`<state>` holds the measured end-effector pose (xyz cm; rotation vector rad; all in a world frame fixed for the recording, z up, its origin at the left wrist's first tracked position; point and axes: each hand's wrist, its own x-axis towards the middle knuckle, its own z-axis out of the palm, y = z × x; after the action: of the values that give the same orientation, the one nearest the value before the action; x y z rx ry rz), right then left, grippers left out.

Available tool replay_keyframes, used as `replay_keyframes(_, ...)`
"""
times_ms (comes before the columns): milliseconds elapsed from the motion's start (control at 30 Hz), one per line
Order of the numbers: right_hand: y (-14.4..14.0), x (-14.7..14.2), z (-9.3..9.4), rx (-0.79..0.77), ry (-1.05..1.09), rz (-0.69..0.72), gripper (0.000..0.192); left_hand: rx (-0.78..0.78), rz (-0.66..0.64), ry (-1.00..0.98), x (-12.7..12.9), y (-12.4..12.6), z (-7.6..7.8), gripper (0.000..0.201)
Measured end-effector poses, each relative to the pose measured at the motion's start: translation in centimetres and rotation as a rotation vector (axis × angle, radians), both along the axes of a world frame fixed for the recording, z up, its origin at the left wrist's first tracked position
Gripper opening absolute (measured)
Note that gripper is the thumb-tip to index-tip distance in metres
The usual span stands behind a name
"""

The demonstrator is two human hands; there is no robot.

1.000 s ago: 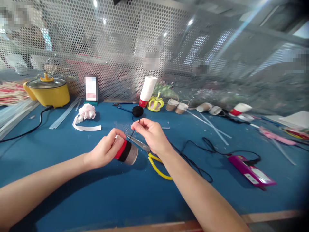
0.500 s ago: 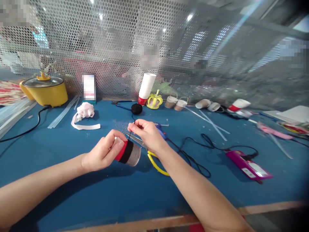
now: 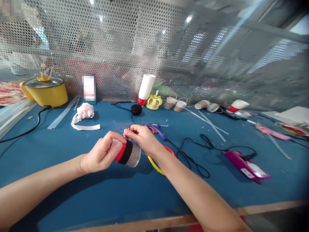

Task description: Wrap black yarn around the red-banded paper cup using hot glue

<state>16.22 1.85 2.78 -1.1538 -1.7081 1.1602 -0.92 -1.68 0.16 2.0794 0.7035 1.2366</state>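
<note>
My left hand (image 3: pixel 102 154) is closed round the near end of a paper cup (image 3: pixel 134 156), which lies tilted on its side above the table. A red band, a black wound band and a greyish wrapped part show along the cup. Thumb and fingertips of my right hand (image 3: pixel 142 137) pinch a thin black cord just above the black band. From there the cord runs back to a small black ball of yarn (image 3: pixel 136 109). Beneath my right forearm lie scissors with yellow and red handles (image 3: pixel 155 165), their blades hidden by my hand. A blue glue gun (image 3: pixel 158 130) rests behind it.
A yellow electric pot (image 3: pixel 47 93) and a crumpled white ribbon (image 3: pixel 85 111) are at the left. Stacked paper cups (image 3: pixel 146 87), a yellow crown-like basket (image 3: pixel 154 101) and small cups stand along the mesh wall. A purple power strip (image 3: pixel 247 166) with black cables lies at the right.
My right hand has moved slightly down and left, bringing the pinched cord closer to the cup. More of the glue gun now shows. My left hand and the cup have hardly moved.
</note>
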Motion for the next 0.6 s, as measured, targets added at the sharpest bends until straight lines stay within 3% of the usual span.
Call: replay_keyframes(600,-0.4,-0.26,-0.14,-0.086,0.002,0.044,0.039,0.002,-0.01,-0.036,-0.02,-0.21,0.24,0.012)
